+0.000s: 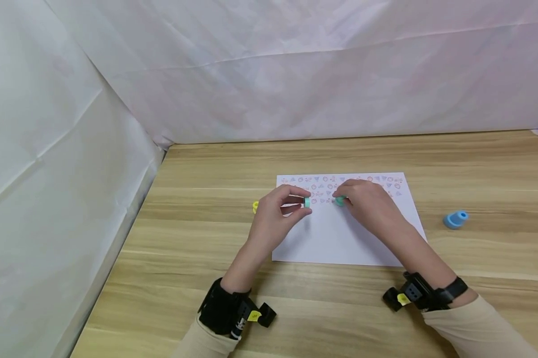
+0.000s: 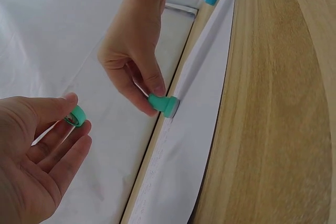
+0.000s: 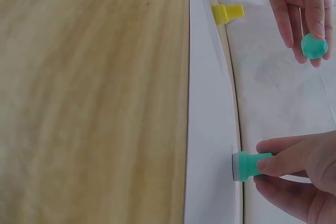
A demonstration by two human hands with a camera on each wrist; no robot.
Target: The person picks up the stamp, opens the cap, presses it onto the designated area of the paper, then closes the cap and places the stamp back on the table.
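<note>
Presently, the right hand point(image 1: 369, 206) pinches a green stamp point(image 2: 164, 105), its face pressed against the white paper point(image 1: 336, 238) near the printed far edge. The left hand point(image 1: 277, 214) pinches a green cap point(image 2: 76, 115) just left, clear of the sheet. A yellow stamp point(image 3: 228, 13) lies left, a blue stamp point(image 1: 455, 219) well right on open table point(image 1: 206, 278).
</note>
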